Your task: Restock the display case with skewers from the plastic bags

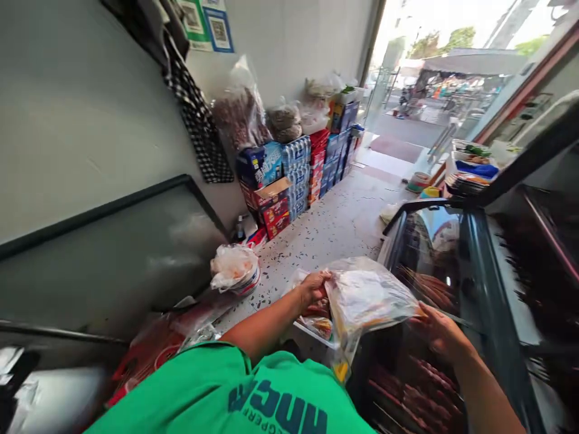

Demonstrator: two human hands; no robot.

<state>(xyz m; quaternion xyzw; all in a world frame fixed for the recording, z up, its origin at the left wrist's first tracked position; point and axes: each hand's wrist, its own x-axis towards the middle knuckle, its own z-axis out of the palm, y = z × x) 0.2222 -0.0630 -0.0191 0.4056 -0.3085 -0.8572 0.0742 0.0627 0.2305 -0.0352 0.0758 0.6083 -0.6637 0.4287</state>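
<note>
While a bucket (250,283) stands on the floor (353,211) at left, drink packs (296,175) stack tight along the wall (289,42), probably to leave the walkway free. A person's left hand (313,288) pinches one edge of a clear plastic bag (366,292) above a white tray (314,336); the right hand (441,337) pinches its opposite corner, a wide hold that likely keeps it flat. Stretched between them, the bag blocks sight of part of the tray and of the display case (491,289) at right.
</note>
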